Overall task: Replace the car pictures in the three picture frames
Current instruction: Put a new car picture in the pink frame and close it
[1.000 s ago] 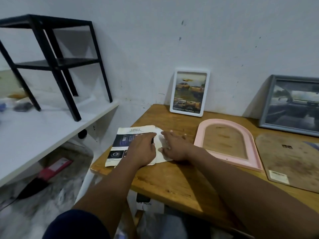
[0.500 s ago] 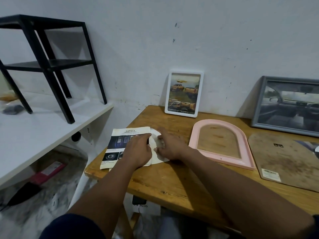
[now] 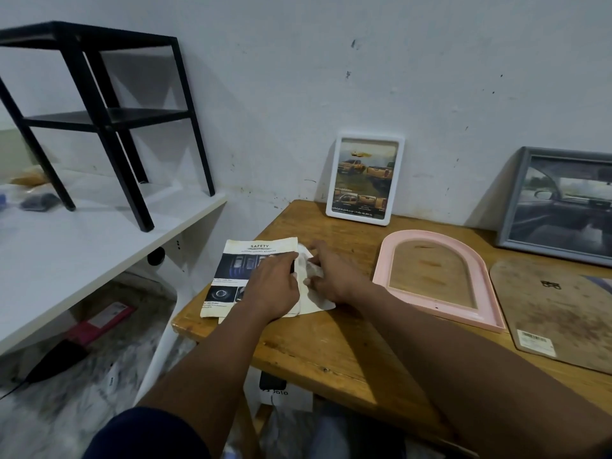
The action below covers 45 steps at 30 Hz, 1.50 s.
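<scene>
A car leaflet headed "SAFETY" (image 3: 243, 260) lies near the wooden table's left end. My left hand (image 3: 275, 286) rests flat on it. Beside and partly under it lies a white arch-cut sheet (image 3: 316, 303), and my right hand (image 3: 331, 276) pinches its upper edge with bent fingers. An empty pink arched frame (image 3: 384, 260) lies flat to the right. Its brown backing board (image 3: 556, 313) lies further right. A white frame (image 3: 364, 180) with a yellow-truck picture leans on the wall. A grey frame (image 3: 516, 193) with a car-interior picture leans at the far right.
The wooden table (image 3: 331, 346) ends just left of the leaflet. A white shelf (image 3: 82, 246) stands to the left with a black metal rack (image 3: 109, 120) on it. Boxes and a dark object lie on the floor below.
My right hand's fingers have gone from lying flat on the white sheet to curling on its edge, which has crumpled slightly. My left hand stays on the leaflet.
</scene>
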Each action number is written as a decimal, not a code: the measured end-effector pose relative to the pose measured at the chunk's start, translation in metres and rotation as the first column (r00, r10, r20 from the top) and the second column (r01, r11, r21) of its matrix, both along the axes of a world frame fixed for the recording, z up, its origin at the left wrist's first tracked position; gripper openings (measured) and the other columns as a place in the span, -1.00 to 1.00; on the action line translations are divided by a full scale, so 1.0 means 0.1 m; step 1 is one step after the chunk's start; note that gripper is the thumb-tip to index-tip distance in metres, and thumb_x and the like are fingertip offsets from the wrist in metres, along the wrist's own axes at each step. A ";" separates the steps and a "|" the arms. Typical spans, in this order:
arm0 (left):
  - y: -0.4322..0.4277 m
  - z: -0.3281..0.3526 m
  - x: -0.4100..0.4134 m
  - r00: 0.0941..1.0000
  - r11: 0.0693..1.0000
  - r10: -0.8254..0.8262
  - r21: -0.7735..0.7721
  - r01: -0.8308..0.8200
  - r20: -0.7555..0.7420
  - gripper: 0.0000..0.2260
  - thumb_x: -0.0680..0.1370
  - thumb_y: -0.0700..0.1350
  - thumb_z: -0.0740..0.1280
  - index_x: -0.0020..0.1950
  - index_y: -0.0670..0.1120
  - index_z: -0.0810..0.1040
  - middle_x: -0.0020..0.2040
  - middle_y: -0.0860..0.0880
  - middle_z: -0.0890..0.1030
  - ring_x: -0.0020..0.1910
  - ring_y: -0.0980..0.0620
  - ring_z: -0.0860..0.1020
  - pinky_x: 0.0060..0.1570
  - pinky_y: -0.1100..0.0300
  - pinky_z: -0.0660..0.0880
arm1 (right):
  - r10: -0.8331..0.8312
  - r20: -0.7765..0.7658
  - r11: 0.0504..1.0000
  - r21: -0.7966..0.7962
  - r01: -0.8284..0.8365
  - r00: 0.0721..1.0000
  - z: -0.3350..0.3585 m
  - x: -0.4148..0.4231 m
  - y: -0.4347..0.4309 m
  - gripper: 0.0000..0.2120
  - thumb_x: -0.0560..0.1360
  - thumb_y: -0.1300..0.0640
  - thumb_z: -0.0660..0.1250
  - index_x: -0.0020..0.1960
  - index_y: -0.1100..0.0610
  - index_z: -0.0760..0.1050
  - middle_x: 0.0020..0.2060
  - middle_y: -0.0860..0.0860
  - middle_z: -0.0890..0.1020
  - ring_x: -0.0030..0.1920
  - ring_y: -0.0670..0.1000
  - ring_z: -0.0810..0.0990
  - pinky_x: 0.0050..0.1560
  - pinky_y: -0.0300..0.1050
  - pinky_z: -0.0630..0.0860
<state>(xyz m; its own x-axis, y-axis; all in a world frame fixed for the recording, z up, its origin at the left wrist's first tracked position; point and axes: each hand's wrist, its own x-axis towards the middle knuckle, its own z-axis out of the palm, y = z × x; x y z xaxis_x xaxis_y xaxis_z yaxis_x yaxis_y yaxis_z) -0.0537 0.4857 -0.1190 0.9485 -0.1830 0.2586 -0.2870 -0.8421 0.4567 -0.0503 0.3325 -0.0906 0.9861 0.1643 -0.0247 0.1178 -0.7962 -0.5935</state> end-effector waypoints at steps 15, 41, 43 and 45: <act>-0.10 0.06 -0.05 0.998 0.992 -0.020 -0.126 0.012 -0.057 -0.57 0.63 -0.16 0.31 0.50 -0.02 0.40 0.44 -0.05 0.48 0.38 -0.07 0.46 0.35 -0.04 0.46 | -0.188 0.062 0.927 0.342 0.156 0.980 0.37 -0.01 -0.30 -0.42 0.55 0.35 0.29 0.45 -0.09 0.27 0.36 -0.06 0.49 0.27 0.04 0.42 0.07 -0.15 0.39; -1.58 0.27 0.11 0.943 0.958 -0.259 0.068 0.278 -0.207 -0.57 0.62 0.07 0.34 0.48 0.05 0.46 0.49 0.04 0.42 0.42 -0.02 0.43 0.35 0.03 0.47 | -0.503 0.148 0.828 -0.200 0.524 0.852 -0.04 -0.73 -2.05 -0.52 0.55 0.05 0.29 0.45 -0.05 0.34 0.39 0.03 0.45 0.39 0.12 0.33 0.37 0.18 0.25; -1.59 0.28 0.15 0.951 0.960 -0.246 0.085 0.265 -0.189 -0.57 0.63 0.00 0.34 0.50 0.01 0.45 0.49 0.02 0.42 0.41 -0.02 0.43 0.30 0.10 0.44 | -0.486 0.162 0.836 -0.199 0.511 0.859 -0.07 -0.72 -2.00 -0.54 0.55 0.05 0.27 0.44 -0.03 0.34 0.38 0.02 0.46 0.39 0.08 0.36 0.37 0.17 0.29; -1.60 0.28 0.18 0.960 0.964 -0.233 0.093 0.249 -0.156 -0.58 0.64 -0.06 0.33 0.51 -0.02 0.44 0.48 0.00 0.43 0.40 -0.01 0.44 0.22 0.17 0.43 | -0.475 0.165 0.831 -0.239 0.502 0.865 -0.08 -0.68 -1.93 -0.52 0.55 0.04 0.25 0.45 -0.01 0.31 0.39 0.03 0.45 0.39 0.10 0.37 0.35 0.18 0.30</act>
<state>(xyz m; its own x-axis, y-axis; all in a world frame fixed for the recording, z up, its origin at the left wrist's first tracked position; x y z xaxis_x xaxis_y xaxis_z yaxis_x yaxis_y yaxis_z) -0.0354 0.3257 -0.0915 0.8980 -0.4308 0.0890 -0.4266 -0.8034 0.4155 -0.1182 0.1398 -0.0985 0.9356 -0.3385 0.0999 -0.2836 -0.8895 -0.3582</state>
